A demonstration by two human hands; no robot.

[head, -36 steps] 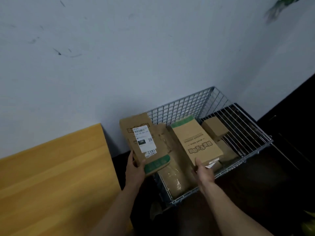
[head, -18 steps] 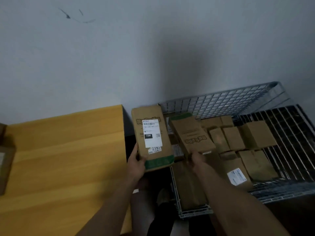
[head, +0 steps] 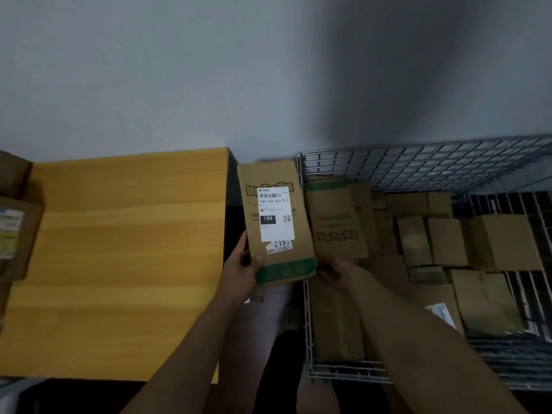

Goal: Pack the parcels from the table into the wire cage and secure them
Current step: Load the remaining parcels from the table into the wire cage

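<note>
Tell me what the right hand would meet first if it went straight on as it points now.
The right hand grips a green-edged parcel; straight on, that parcel would probably meet the far mesh wall of the wire cage first, though depth is unclear.

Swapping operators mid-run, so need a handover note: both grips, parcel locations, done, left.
The left grip holds the labelled parcel by its green-banded end, in the gap between the table and the wire cage.
The right grip holds the second parcel by its lower edge, over the cage's left end.
Done: many boxes lie in the cage.
Left: place both held parcels, fetch the remaining parcels at the table's left edge, then secure the load; nothing to secure with is in view.
</note>
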